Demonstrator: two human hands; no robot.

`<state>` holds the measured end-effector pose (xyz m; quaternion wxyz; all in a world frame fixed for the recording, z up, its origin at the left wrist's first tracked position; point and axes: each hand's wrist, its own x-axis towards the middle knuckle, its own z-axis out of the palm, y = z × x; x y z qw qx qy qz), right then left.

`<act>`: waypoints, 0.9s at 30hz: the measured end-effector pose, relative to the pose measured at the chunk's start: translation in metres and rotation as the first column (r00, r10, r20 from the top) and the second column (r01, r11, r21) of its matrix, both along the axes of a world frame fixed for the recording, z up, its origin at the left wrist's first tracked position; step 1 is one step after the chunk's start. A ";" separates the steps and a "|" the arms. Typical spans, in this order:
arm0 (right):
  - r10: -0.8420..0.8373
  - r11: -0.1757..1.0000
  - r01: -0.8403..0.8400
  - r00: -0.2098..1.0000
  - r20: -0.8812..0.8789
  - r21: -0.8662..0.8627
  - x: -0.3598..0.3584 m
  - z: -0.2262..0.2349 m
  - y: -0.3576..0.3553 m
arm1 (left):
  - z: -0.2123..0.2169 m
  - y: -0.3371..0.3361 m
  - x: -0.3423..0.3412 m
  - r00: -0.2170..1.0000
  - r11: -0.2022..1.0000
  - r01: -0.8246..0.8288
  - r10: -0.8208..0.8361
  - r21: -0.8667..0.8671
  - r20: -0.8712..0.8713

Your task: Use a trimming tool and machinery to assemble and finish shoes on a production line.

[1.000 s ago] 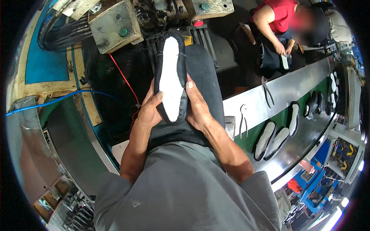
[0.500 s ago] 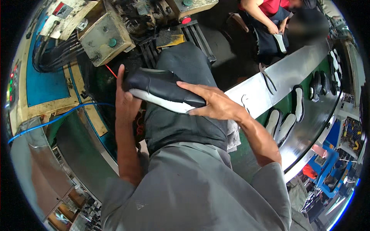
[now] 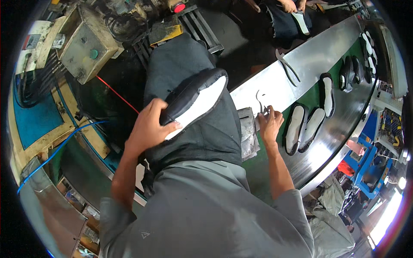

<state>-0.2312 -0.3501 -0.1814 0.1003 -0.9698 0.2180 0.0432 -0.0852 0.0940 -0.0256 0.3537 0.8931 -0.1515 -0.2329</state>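
My left hand grips one end of a black shoe upper, its thumb on the white sole side. The shoe is tilted above my dark-trousered lap, its white underside facing right. At the edge of a metal bench, my right hand has its fingers bent close together; whatever they hold is too small to make out. Just beyond those fingers lies a thin curved dark strip. A pair of pliers rests farther up the bench.
Several black shoes with pale undersides stand on a green and metal conveyor at right. A grey cloth hangs beside my thigh. Machinery with a control box and a blue hose are at left. Another person's hand holds a shoe piece.
My right hand has let go of the shoe and moved right to the bench edge. The shoe has turned in my left hand, its white underside now more visible. The whole view has shifted.
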 end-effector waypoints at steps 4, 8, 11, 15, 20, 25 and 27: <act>0.087 0.996 -0.089 0.985 0.151 0.007 -0.019 -0.029 -0.025 | 0.013 -0.045 0.060 0.963 0.941 0.227 -0.177 0.252 -0.204; -0.389 0.508 0.237 0.921 -0.026 0.828 -0.013 -0.011 -0.036 | -0.004 -0.060 0.080 0.930 0.916 0.349 -0.312 0.198 -0.196; -0.239 0.090 0.391 0.902 -0.361 0.916 0.036 0.085 0.021 | -0.025 -0.065 0.068 0.959 0.983 0.181 -0.173 0.015 -0.222; 0.158 0.564 0.142 0.948 -0.276 0.813 0.068 0.144 0.077 | -0.020 -0.071 0.064 0.954 0.978 0.206 -0.207 -0.027 -0.215; 0.364 0.449 0.015 0.910 -0.198 0.893 0.096 0.159 0.106 | -0.021 -0.074 0.052 0.971 0.981 0.193 -0.189 0.016 -0.147; 0.439 0.483 0.006 0.863 -0.248 0.876 0.102 0.148 0.114 | -0.012 -0.077 0.043 0.979 0.979 0.188 -0.179 0.084 -0.100; 0.481 0.651 -0.364 0.877 0.009 0.666 0.095 0.135 0.123 | -0.011 -0.075 0.045 0.980 0.980 0.179 -0.170 0.086 -0.104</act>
